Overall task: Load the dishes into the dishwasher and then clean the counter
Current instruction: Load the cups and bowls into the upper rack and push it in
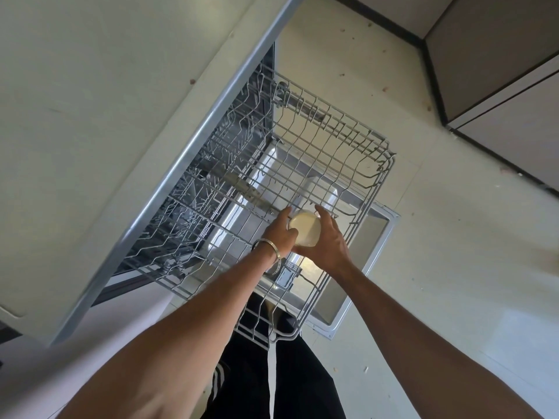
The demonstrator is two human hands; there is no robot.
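Cup (304, 227) between left hand (279, 229) and right hand (325, 240), above rack (348, 140)

Upper wire rack (317, 152) pulled out of dishwasher, grey tines in rows. Pale round cup (304, 228) at rack's near right part, over wires; contact with wires not discernible. Open dishwasher door (375, 234) below rack, steel inner face showing through wires. Lower rack (193, 189) inside tub, left. Light floor (453, 237) under door, scattered specks.
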